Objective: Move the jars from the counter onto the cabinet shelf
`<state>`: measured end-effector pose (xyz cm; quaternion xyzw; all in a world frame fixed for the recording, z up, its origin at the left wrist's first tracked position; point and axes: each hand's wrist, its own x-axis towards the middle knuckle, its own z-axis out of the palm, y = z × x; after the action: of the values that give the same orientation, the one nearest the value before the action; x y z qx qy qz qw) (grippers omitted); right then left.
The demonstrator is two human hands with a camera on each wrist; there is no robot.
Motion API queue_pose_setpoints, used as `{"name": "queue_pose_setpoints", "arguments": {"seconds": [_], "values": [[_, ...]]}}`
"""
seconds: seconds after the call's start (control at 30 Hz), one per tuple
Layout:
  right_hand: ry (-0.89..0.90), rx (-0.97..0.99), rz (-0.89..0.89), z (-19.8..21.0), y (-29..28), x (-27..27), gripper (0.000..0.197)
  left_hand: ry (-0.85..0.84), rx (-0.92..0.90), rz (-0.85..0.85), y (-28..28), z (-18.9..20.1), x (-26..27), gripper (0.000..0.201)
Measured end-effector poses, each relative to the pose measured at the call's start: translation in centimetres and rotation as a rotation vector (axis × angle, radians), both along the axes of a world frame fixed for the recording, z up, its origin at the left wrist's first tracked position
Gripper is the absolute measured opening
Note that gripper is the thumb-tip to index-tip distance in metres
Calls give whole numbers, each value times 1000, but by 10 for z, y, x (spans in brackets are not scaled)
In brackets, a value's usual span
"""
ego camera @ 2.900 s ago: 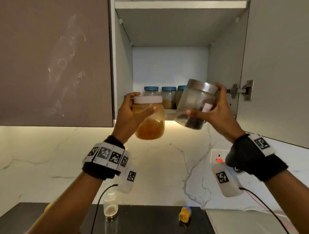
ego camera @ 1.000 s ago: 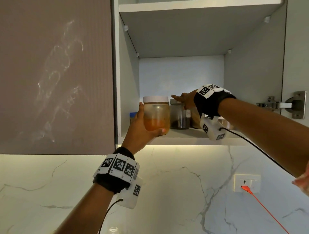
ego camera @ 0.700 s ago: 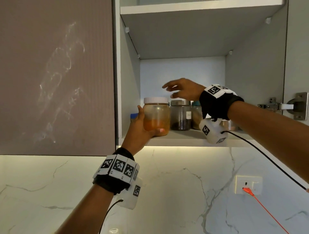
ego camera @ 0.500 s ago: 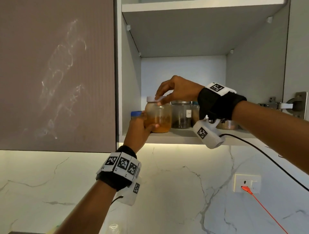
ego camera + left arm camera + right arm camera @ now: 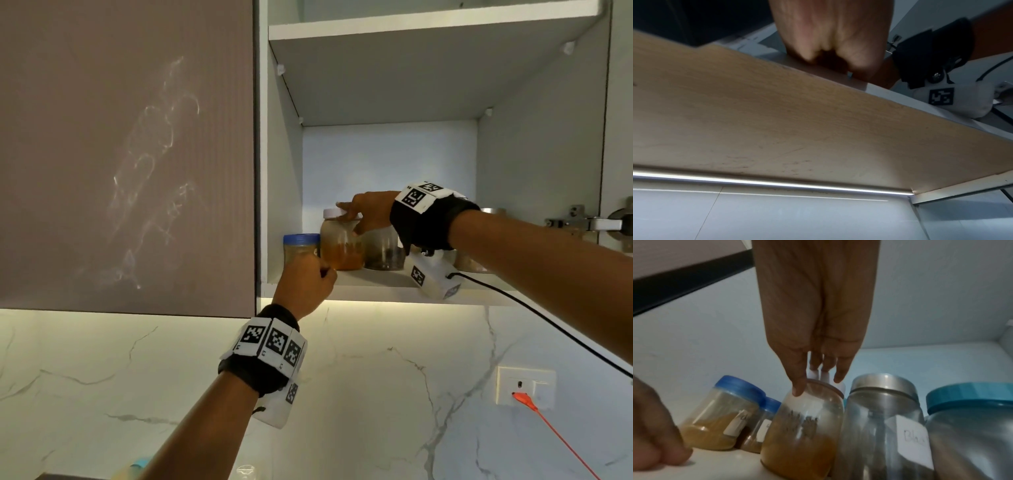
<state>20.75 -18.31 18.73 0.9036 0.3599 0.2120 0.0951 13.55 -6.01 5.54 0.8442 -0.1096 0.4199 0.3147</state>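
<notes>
jar [image 5: 342, 251]: stands on the shelf [image 5: 376, 286]; lid [image 5: 331, 213] partly covered
right hand [image 5: 368, 212]: pinches the lid
left hand [image 5: 305, 286]: empty fist at shelf edge; blurred in wrist view
hands: apart

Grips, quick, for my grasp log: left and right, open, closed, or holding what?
Left grip: closed, fingers curled, holding nothing, at the shelf edge.
Right grip: holds the white-lidded jar by its top.

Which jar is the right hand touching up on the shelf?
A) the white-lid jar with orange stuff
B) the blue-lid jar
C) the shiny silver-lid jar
A: the right hand has its fingertips on top of the white-lid jar, thumb against its glass.
</notes>
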Motion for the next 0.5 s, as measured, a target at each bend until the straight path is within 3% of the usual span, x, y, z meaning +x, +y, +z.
{"name": "queue_pose_setpoints", "arguments": {"seconds": [0.3,0.4,0.5], "values": [[69,18,-36,-4,10,9,62,11,64,18,3,1,-1,15],[67,83,9,-5,1,-1,53,11,62,15,3,1,-1,15],[66,271,153,-9,-15,-19,34,-5,70,17,3,0,-1,19]]}}
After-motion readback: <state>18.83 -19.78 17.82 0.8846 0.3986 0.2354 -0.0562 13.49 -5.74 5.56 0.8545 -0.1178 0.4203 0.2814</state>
